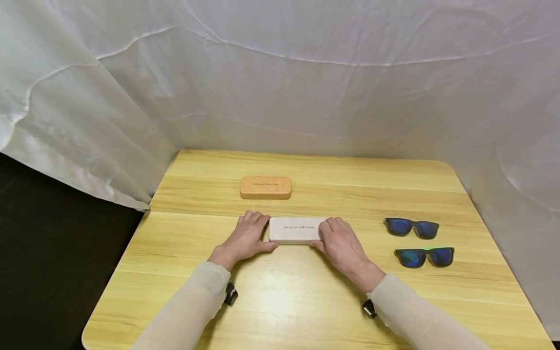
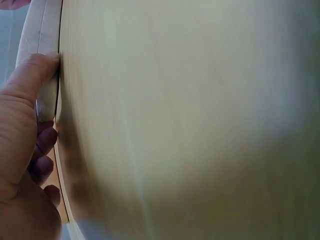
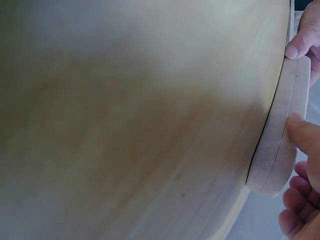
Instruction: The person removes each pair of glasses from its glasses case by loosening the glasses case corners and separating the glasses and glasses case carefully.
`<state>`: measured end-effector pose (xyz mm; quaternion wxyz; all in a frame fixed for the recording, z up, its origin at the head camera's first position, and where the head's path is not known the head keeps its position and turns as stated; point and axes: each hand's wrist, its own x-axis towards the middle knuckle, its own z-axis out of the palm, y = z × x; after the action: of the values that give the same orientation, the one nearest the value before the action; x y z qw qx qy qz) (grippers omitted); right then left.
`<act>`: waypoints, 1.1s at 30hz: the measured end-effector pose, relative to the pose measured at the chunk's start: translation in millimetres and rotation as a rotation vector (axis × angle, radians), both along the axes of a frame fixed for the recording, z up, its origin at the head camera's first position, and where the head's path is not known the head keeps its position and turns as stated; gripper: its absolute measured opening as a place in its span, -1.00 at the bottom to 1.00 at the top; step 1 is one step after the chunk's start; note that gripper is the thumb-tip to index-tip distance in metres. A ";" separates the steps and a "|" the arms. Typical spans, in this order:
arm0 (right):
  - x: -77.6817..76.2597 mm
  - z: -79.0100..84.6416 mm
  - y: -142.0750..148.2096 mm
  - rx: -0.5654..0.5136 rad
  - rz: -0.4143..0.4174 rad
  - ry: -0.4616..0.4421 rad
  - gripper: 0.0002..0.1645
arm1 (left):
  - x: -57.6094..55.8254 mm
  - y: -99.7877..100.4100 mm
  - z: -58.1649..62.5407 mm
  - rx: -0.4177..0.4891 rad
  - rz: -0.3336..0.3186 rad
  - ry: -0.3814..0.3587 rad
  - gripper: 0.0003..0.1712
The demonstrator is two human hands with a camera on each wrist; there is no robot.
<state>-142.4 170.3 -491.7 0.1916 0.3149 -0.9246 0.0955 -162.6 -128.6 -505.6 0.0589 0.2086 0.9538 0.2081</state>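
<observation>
A pale grey-white glasses case (image 1: 295, 234), lettered "REFUELING FOR CHINA", lies closed near the middle of the table, its long side facing me. My left hand (image 1: 247, 236) grips its left end, thumb at the front corner and fingers round toward the back. At the other end my right hand (image 1: 345, 247) holds it, thumb against the front side and fingers over the top. A thin seam between lid and base runs along the case (image 3: 276, 150) in the right wrist view. In the left wrist view, my left thumb lies across the case's side (image 2: 47, 45).
An orange-tan glasses case (image 1: 265, 188) with similar lettering lies behind the white one. Two pairs of dark sunglasses with blue lenses, a farther one (image 1: 400, 226) and a nearer one (image 1: 411, 258), lie at the right. White curtains (image 1: 306, 97) enclose the wooden table (image 1: 280, 301).
</observation>
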 end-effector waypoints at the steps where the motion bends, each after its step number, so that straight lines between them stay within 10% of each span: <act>1: 0.2 -0.1 0.2 0.002 -0.001 -0.001 -0.45 | 0.2 0.2 -0.5 -0.001 0.002 0.002 -0.01; 23: -3.0 -3.7 12.5 0.054 -0.015 0.039 -0.37 | 4.8 2.9 0.8 -0.025 0.030 0.030 -0.03; 33: -6.3 -1.2 13.7 0.111 -0.010 0.001 -0.12 | 11.2 8.4 2.0 -0.062 -0.001 0.200 0.05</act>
<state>-148.8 184.0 -492.9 0.1747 0.3205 -0.9300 0.0432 -151.4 -120.2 -503.6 -0.0301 0.2267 0.9608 0.1569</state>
